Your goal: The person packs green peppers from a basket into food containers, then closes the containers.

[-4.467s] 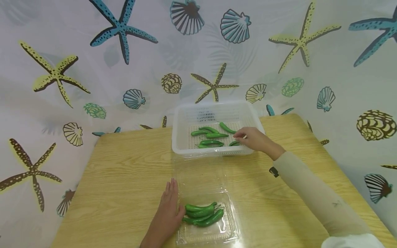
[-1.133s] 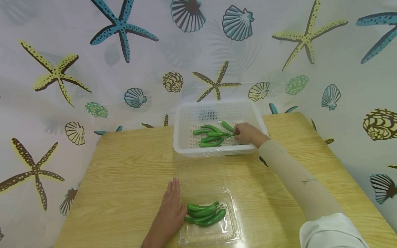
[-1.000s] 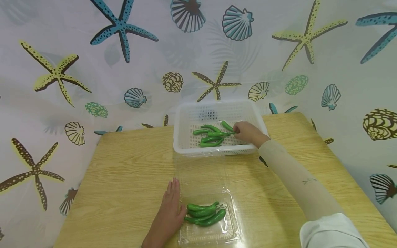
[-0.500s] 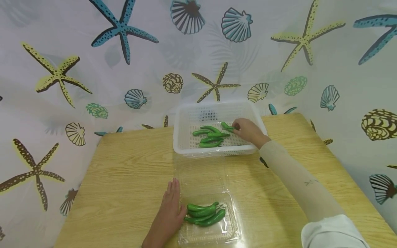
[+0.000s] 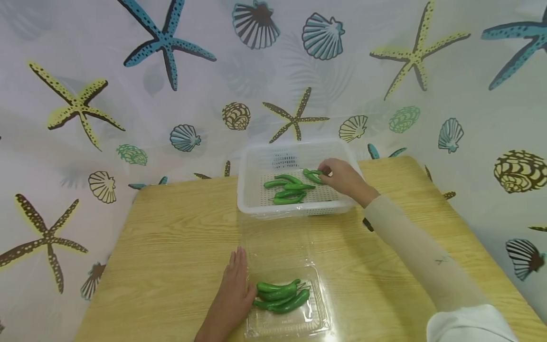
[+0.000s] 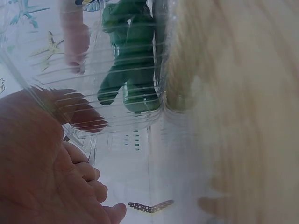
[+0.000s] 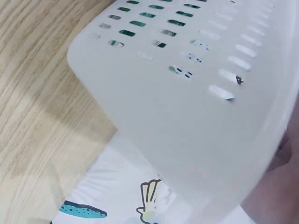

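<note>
In the head view my right hand (image 5: 344, 179) reaches into the white plastic basket (image 5: 245, 192) and pinches a green chili pepper (image 5: 315, 176) with thumb and fingertips. Several more green peppers (image 5: 290, 194) lie loose on the basket floor. My left hand (image 5: 228, 294) rests on the table, fingers straight, its thumb touching the left side of a clear clamshell container (image 5: 322, 318). Several green peppers (image 5: 282, 297) lie side by side in that container. In the right wrist view the basket's slotted wall (image 7: 163, 112) hides most of the right hand.
The container's transparent lid (image 5: 278, 237) lies folded back, reaching the basket's front rim. Both stand on a wood-grain table (image 5: 179, 228). Behind hangs a white sheet (image 5: 205, 85) printed with shells and starfish.
My right hand has moved from the basket's front right corner towards its back. The pepper at that front corner is no longer there. My left hand and the container's peppers have stayed put.
</note>
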